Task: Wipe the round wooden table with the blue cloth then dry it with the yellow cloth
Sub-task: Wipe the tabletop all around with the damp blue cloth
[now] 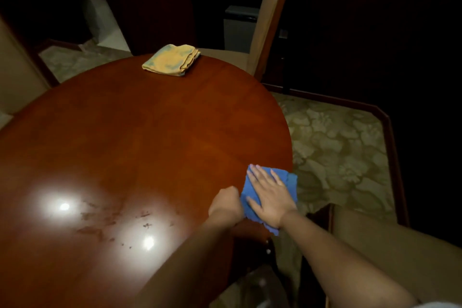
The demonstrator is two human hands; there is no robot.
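Right hand (268,197) flat, fingers straight, pressing blue cloth (287,182) at right edge of round wooden table (150,137). Left hand (226,201) curled, pinching cloth's near-left edge. Cloth crumpled, bright blue, corner hanging over rim. Tabletop glossy reddish-brown, two light glares, dark smudges between them. Yellow cloth (171,59) folded, blotchy, at far edge. Chair (268,22) beyond; patterned carpet (337,147) below.
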